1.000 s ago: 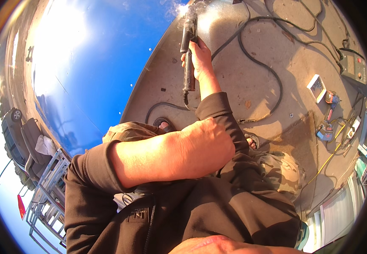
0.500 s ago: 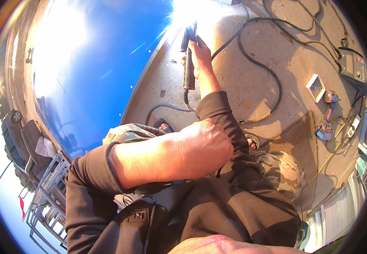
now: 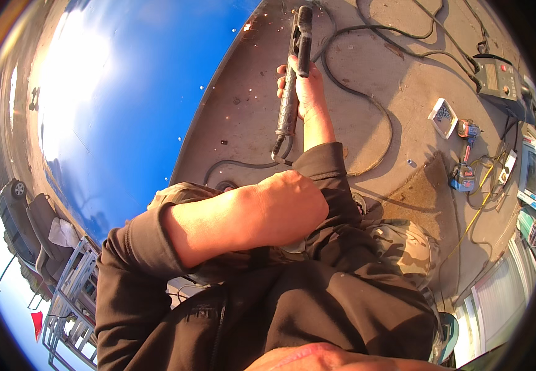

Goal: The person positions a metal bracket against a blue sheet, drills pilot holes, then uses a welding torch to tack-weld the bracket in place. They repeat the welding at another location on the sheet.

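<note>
My right hand (image 3: 308, 89) reaches out ahead, its fingers wrapped round a black welding electrode holder (image 3: 288, 106). A cable leaves the holder's near end and loops onto the floor. The holder's far end points away, to the right of the edge of a shiny blue panel (image 3: 150, 80). Small orange sparks show near that edge. My left forearm lies across in front of me, and my left hand (image 3: 299, 201) is bent down against my right sleeve (image 3: 323, 167). The fingers of the left hand are hidden beneath it.
Black cables (image 3: 367, 93) curve over the concrete floor to a welding machine (image 3: 501, 80) at the far right. Nearer lie a white tray of small fasteners (image 3: 443, 119), a cordless drill (image 3: 465, 154) and a yellow cord (image 3: 479, 204). At left are a metal frame (image 3: 73, 290) and a parked car (image 3: 17, 216).
The bright arc light at the panel's edge has gone out, leaving scattered sparks. My right hand with the electrode holder has shifted right and slightly nearer. The left arm stays folded across.
</note>
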`<state>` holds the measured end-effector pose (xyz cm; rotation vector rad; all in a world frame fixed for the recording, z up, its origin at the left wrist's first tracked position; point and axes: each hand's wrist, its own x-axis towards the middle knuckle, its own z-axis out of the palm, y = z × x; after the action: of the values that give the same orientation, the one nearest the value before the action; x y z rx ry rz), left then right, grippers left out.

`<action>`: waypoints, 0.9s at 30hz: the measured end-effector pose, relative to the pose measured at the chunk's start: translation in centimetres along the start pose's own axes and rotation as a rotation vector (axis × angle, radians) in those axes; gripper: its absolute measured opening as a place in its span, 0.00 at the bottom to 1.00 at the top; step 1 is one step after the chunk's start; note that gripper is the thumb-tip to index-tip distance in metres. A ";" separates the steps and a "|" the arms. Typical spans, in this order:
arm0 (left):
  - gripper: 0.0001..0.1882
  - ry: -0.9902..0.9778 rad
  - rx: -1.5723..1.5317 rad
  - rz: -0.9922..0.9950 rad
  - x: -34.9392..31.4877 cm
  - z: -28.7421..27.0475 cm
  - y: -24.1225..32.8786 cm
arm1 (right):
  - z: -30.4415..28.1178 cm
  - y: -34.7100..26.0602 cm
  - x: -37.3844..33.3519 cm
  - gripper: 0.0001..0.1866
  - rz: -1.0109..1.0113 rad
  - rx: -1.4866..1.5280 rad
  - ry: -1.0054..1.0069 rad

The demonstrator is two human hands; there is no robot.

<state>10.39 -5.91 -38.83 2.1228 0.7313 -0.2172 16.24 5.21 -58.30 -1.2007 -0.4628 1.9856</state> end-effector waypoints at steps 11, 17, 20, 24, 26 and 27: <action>0.06 -0.166 0.031 -0.002 3.2 -0.7 1.4 | -10.1 -21.7 3.7 0.21 -0.011 -0.691 0.068; 0.07 -0.122 0.033 -0.031 2.4 0.0 1.4 | -22.4 -16.1 -7.2 0.16 0.122 -0.413 0.207; 0.11 -0.168 0.074 0.039 2.6 0.6 0.8 | -25.3 -13.0 -9.8 0.16 0.115 -0.029 0.202; 0.11 -0.148 -0.054 -0.119 2.9 0.9 0.8 | -24.3 -13.2 -11.0 0.34 -0.002 0.171 0.152; 0.12 -0.092 -0.129 -0.120 3.0 0.6 1.4 | -22.4 -15.1 -12.1 0.46 0.058 0.214 0.136; 0.13 0.064 -0.259 -0.183 3.2 0.4 1.7 | -21.0 -16.1 -13.0 0.46 0.073 0.279 0.096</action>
<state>14.03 -5.65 -39.16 1.8261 0.9402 -0.1439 44.65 4.23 -50.71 -1.1420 -0.0894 1.9663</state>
